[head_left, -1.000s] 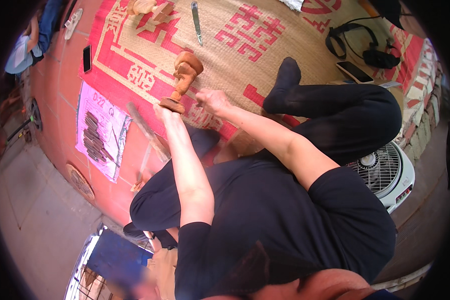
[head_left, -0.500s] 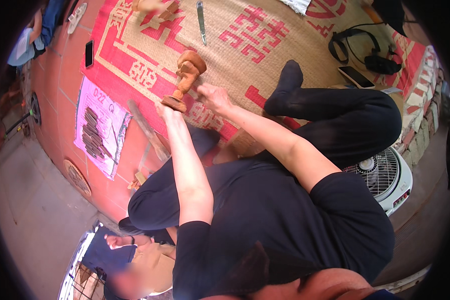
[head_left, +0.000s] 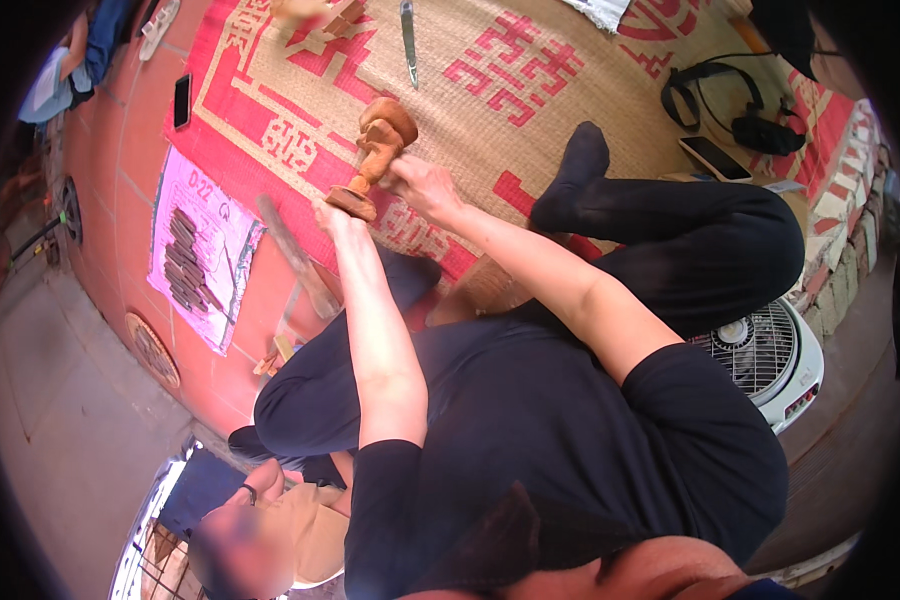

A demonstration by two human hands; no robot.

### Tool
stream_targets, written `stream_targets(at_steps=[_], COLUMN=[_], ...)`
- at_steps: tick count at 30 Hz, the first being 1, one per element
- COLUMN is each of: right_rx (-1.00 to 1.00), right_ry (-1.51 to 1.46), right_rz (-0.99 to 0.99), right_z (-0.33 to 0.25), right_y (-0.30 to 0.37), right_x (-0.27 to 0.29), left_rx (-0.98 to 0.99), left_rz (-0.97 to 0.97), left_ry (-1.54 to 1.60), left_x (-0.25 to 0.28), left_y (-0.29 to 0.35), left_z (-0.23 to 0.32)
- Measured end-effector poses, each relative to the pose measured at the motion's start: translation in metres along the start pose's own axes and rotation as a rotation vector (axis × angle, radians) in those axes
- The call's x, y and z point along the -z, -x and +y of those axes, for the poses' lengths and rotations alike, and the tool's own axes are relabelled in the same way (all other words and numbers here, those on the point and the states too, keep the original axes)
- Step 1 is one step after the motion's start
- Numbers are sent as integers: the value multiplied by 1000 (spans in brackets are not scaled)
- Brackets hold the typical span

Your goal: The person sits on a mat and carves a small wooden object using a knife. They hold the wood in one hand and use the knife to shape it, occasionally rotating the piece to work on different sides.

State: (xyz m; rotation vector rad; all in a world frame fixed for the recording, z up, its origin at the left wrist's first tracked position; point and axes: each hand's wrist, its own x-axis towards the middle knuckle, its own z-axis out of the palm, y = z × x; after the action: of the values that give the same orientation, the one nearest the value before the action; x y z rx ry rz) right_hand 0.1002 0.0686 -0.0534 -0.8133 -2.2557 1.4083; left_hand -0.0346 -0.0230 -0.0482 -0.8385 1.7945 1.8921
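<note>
A carved brown wooden figure [head_left: 377,158], with a rounded top and a flat round base, is held up at a tilt over the mat. My left hand [head_left: 336,216] is closed on it from below at the base; most of the fingers are hidden behind the wood. My right hand [head_left: 425,188] is closed, its fingertips against the right side of the carving's middle. Whatever those fingers may hold is too small to make out.
A red and tan woven mat [head_left: 440,130] bears a knife-like metal tool [head_left: 409,45], a phone [head_left: 715,158] and a black strap [head_left: 750,92]. At left are a mallet-like wooden stick [head_left: 295,255] and chisels on a pink sheet [head_left: 188,262]. A fan [head_left: 755,350] and another person [head_left: 315,530] are close by.
My right hand has moved slightly left and up, from beside the carving to touching it. The carving has shifted only a little. The other person's arm and head have moved.
</note>
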Motion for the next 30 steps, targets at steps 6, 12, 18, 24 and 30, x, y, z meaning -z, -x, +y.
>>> stream_targets(at_steps=[6, 12, 18, 24, 30], right_rx=[79, -11, 28, 29, 63], right_ry=[-31, 32, -31, 29, 32], right_rz=[97, -39, 31, -122, 67], right_z=[-21, 9, -22, 10, -24], right_y=[-15, 14, -21, 11, -23], right_x=[-14, 3, -13, -4, -14], left_rx=[7, -41, 17, -13, 6], left_rz=[-27, -9, -25, -24, -34], left_ry=[19, 4, 40, 42, 68], left_x=[-5, 2, -8, 0, -10], left_y=[-4, -7, 0, -3, 10], left_z=[-4, -11, -7, -5, -4])
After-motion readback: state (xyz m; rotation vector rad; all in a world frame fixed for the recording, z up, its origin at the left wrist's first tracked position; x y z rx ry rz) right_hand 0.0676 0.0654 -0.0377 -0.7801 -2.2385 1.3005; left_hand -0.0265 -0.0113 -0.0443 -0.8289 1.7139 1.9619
